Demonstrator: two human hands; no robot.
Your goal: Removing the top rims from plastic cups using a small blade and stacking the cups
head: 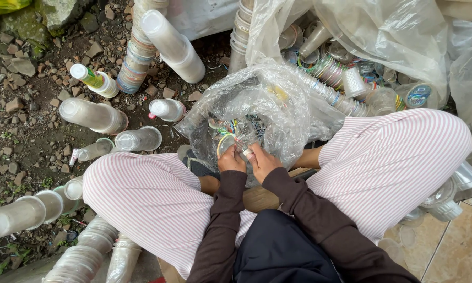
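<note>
My left hand (230,161) and my right hand (262,160) meet between my knees and together grip a clear plastic cup (227,143) with a yellow-green rim. The cup sits at the mouth of a crumpled clear plastic bag (262,105) holding coloured rim scraps. Both hands have their fingers curled on the cup. Dark brown sleeves cover my arms, and striped pink-white trousers cover my legs on either side.
Stacks of nested clear cups (94,115) lie on stony dirt to the left, with more stacks (175,47) at the top and at lower left (21,215). A large bag of loose cups (351,73) is at upper right. Tiled floor (456,251) shows at lower right.
</note>
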